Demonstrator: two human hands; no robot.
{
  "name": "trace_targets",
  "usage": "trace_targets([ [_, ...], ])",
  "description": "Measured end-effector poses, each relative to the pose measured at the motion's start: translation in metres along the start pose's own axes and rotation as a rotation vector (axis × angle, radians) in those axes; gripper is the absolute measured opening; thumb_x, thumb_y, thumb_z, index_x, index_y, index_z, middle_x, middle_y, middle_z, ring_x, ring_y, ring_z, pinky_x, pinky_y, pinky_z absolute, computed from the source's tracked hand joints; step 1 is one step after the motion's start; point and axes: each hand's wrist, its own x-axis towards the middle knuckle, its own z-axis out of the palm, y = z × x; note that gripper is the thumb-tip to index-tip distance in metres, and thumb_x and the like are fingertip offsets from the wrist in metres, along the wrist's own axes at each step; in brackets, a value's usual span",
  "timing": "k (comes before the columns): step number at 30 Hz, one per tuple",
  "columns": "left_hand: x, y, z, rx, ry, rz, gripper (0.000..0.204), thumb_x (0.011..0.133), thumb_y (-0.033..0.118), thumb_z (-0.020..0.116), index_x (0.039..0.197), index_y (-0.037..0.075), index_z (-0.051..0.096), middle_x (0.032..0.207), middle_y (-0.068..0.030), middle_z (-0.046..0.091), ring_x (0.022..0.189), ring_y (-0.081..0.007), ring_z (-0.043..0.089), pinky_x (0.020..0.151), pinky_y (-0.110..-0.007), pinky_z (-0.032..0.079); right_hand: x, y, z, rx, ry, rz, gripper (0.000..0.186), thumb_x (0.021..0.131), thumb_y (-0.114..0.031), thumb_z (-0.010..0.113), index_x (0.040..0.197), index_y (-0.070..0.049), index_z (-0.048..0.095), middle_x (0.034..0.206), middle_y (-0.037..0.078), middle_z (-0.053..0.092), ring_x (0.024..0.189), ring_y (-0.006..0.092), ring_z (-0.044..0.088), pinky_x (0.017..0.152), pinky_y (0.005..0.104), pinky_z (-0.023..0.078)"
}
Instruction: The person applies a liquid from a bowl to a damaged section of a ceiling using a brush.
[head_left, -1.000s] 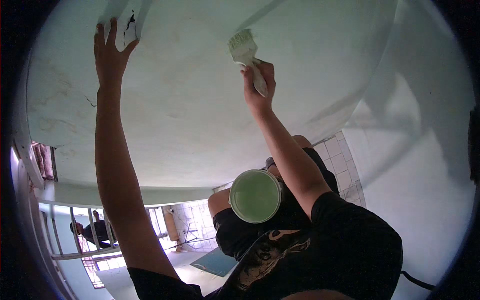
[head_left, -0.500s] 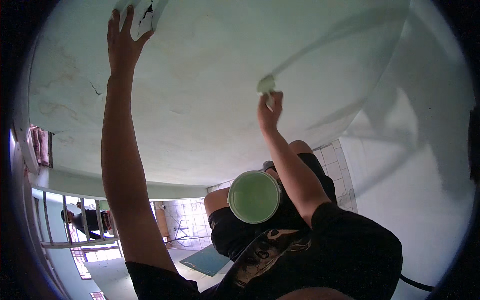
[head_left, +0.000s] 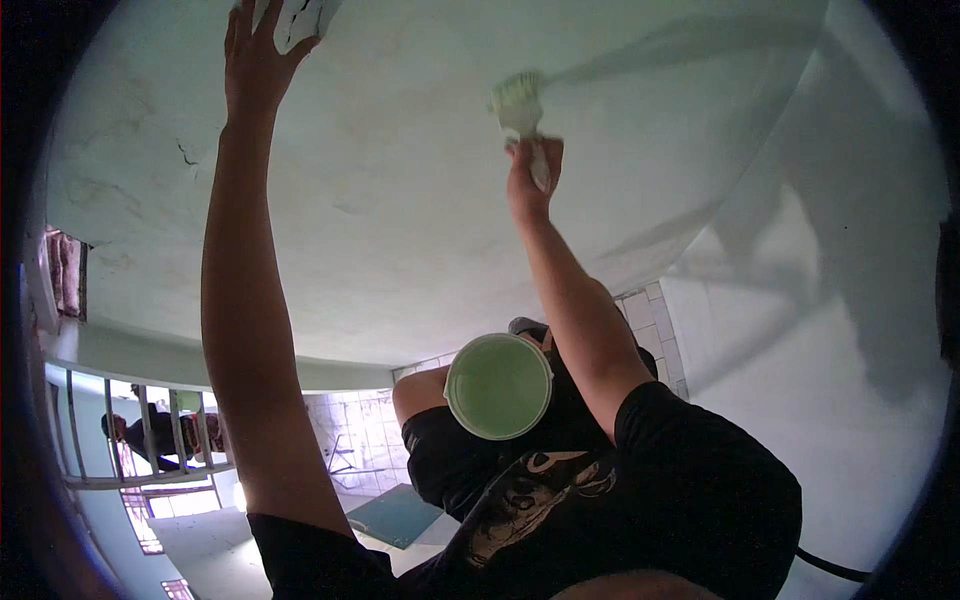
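At the far left, a railing (head_left: 140, 440) with another person (head_left: 135, 430) seated beyond it shows under the edge of the pale green ceiling (head_left: 400, 200). The wearer's left hand (head_left: 255, 60) is raised with fingers spread wide, the palm flat against the ceiling beside a broken white patch (head_left: 300, 20) where the surface has flaked; it holds nothing. A thin crack (head_left: 185, 155) runs nearby. Lower, toward the middle, a round tub of green paint (head_left: 498, 385) sits close to the wearer's body, though what supports it cannot be told. To the right, the right hand (head_left: 530, 175) is wrapped around the handle of a paintbrush (head_left: 520, 105), whose bristles touch the ceiling. Working overhead, a loaded brush could drip onto the arm, the black shirt (head_left: 640, 500) or the tiled floor (head_left: 360, 440) below; the open tub could tip if the body shifts; pressure by the flaked patch might loosen more material. Counted: one brush, one tub, two raised hands, one flaked patch, one crack.
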Motion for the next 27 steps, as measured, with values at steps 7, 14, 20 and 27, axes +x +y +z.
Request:
trace_targets([
  [7,-0.002,0.007,0.006,-0.005,-0.048,-0.188,0.081,0.073,0.034,0.076,0.143,0.028,0.034,0.15,-0.0092,0.027,0.134,-0.0325,0.032,0.109,-0.042,0.033,-0.054,0.058,-0.103,-0.489,0.152,0.026,0.01,0.087,-0.004,0.059,0.089,-0.006,0.049,0.079,0.002,0.052,0.076,0.01,0.05,0.068,0.0244,0.044],
  [14,0.001,0.015,0.011,0.036,-0.11,-0.253,0.084,0.074,0.03,0.076,0.144,0.029,0.03,0.15,-0.0081,0.027,0.134,-0.0324,0.031,0.108,-0.042,0.035,0.058,-0.028,0.049,-0.118,0.115,0.098,0.015,0.086,-0.006,0.057,0.095,-0.004,0.045,0.082,0.005,0.053,0.07,0.0108,0.05,0.056,0.0267,0.045],
  [20,-0.015,-0.004,0.01,0.015,-0.084,-0.201,0.085,0.075,0.036,0.074,0.146,0.027,0.028,0.151,-0.0095,0.024,0.135,-0.0312,0.03,0.11,-0.045,0.032,0.065,-0.097,0.104,0.182,-0.085,-0.14,0.013,0.089,-0.005,0.055,0.095,-0.004,0.044,0.093,0.009,0.055,0.08,0.0157,0.062,0.065,0.0317,0.057],
  [27,0.0,0.021,0.009,-0.064,-0.228,-0.392,0.09,0.069,0.023,0.081,0.145,0.022,0.031,0.154,-0.0097,0.017,0.139,-0.0336,0.022,0.111,-0.045,0.03,-0.008,0.028,-0.052,-0.27,-0.167,0.045,0.012,0.091,-0.01,0.058,0.089,-0.004,0.047,0.079,0.003,0.047,0.071,0.0113,0.05,0.062,0.0254,0.043],
])
